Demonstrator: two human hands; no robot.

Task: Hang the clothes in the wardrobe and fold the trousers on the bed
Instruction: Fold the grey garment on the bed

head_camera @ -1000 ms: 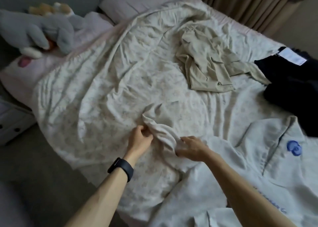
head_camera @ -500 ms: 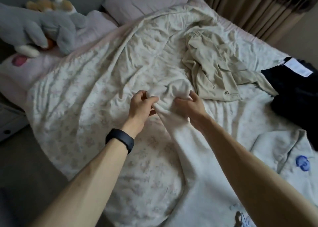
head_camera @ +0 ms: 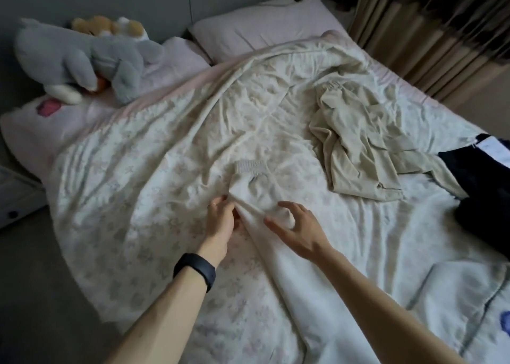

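Two grips work one white sleeve (head_camera: 256, 195), laid flat across the bed's floral duvet (head_camera: 138, 170) with its ribbed cuff (head_camera: 249, 167) pointing toward the pillows (head_camera: 262, 29); the left grip (head_camera: 220, 214) pinches a fold at the sleeve's edge, likely to pin it, while the right grip (head_camera: 299, 227) is released, fingers spread over the cloth, seemingly to smooth it before hanging; the crumpled beige trousers (head_camera: 358, 142) lie well apart toward the curtain (head_camera: 427, 32), not yet folded, beside a dark garment (head_camera: 485, 198); a grey plush toy (head_camera: 82, 57) rests near the pillows; floor (head_camera: 27, 253) runs along the left side.
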